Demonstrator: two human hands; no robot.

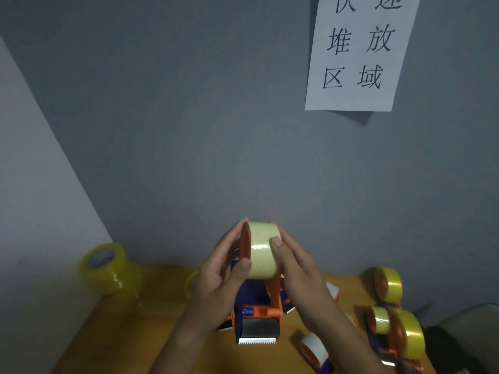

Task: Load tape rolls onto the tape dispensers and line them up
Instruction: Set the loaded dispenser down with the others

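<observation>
Pinching tape roll (263, 251) between both hands

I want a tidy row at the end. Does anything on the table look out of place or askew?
Yes. The dispenser with a white roll at the front lies tipped on its side, apart from the loaded dispensers on the right, and these sit bunched at differing angles.
</observation>
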